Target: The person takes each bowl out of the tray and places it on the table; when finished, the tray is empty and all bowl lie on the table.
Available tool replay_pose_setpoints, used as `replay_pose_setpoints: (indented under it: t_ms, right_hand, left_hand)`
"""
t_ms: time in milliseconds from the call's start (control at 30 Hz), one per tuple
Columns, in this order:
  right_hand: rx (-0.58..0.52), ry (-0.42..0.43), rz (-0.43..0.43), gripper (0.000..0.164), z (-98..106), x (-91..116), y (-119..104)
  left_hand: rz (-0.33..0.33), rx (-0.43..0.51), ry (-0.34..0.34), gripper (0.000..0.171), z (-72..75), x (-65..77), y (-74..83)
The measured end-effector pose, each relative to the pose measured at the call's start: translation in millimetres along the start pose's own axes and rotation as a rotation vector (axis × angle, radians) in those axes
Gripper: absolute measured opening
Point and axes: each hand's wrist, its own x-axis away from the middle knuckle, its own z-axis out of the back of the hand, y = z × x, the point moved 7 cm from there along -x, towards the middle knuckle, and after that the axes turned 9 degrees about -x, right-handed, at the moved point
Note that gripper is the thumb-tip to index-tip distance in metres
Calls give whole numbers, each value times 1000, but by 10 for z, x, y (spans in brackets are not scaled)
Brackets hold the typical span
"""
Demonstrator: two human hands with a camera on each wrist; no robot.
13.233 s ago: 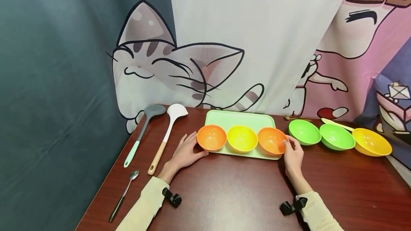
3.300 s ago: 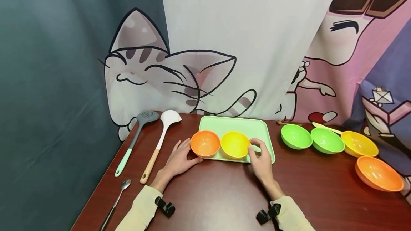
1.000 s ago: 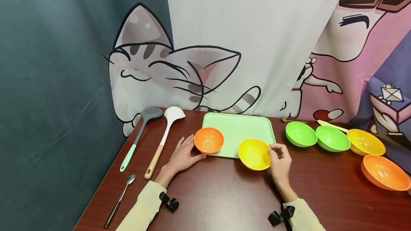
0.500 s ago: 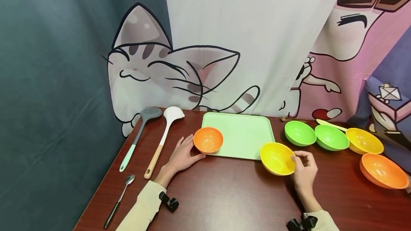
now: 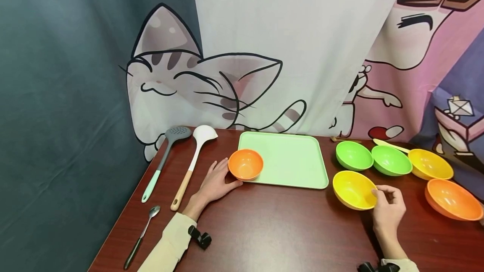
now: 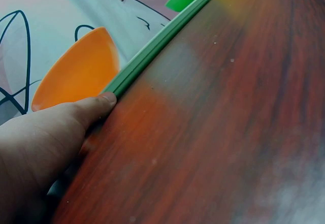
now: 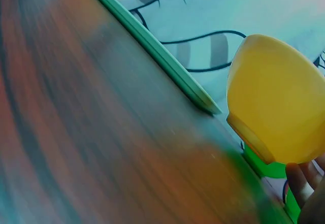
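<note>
My right hand pinches the right rim of a yellow bowl, thumb on the inside. In the right wrist view this yellow bowl hangs above the table, to the right of the tray. My left hand rests at the left front corner of the light green tray, fingers along the side. In the left wrist view the thumb touches the tray's front edge, beside an orange bowl. That orange bowl stands on the tray's left part.
Two green bowls, another yellow bowl and an orange bowl stand at the right. A yellow-handled utensil lies behind them. On the left lie a slotted grey utensil, a white ladle and a spoon.
The right orange bowl went from the tray to the table's far right. Since then my right hand has lifted the yellow bowl off the tray and carried it right. My left hand stays put.
</note>
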Motion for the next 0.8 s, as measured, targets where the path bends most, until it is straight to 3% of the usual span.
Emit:
replay_pose_setpoints:
  t_ms: [167, 400, 633, 800]
  right_hand:
    - [13, 34, -35, 18, 114, -47, -14]
    - [17, 91, -17, 22, 256, -106, -90]
    - [33, 185, -104, 22, 483, -146, -89]
    - [69, 242, -149, 22, 611, -195, -111]
  left_hand:
    - [-2, 4, 5, 85, -2, -1, 6]
    - [0, 0, 6, 84, 7, -4, 13]
    - [-21, 8, 33, 83, 26, -13, 27]
    - [-2, 6, 15, 84, 14, -4, 17]
